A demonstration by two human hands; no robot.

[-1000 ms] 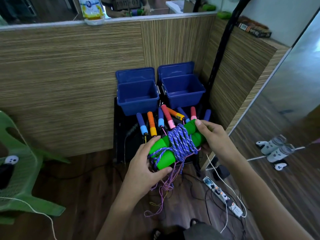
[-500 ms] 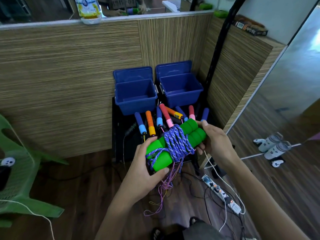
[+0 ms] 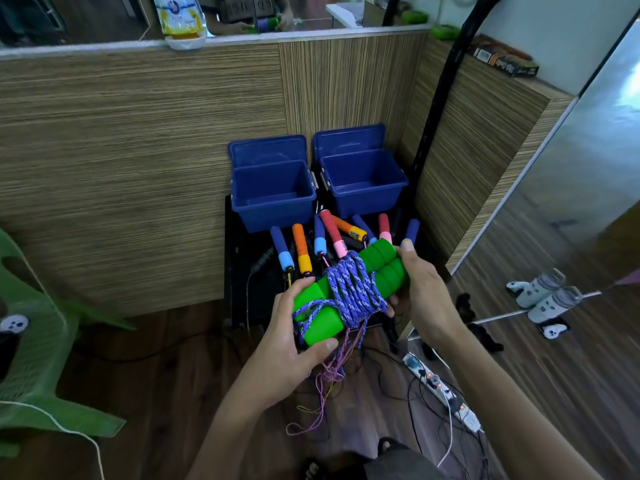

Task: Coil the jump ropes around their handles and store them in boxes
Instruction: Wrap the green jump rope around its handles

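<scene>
Two green foam handles (image 3: pixel 346 292) sit side by side in mid-air, bound at the middle by coils of purple-and-white rope (image 3: pixel 353 289). The left hand (image 3: pixel 294 344) grips the near end, thumb curled under the lower handle and fingers wrapped over the top. The right hand (image 3: pixel 420 296) clasps the far end, fingers curled around it, index fingertip at the end of the upper handle. Loose pink and purple cord ends (image 3: pixel 325 379) dangle below the bundle toward the wooden floor (image 3: pixel 156 375). Beyond it, on a low black stand (image 3: pixel 239 271), two open blue boxes (image 3: pixel 273 195) stand side by side with lids tipped back against the wood-grain wall. Just in front of them lie more jump ropes (image 3: pixel 311 244) with blue, orange, pink and red handles. At lower right, a power strip (image 3: pixel 440 389) lies on the floor.
</scene>
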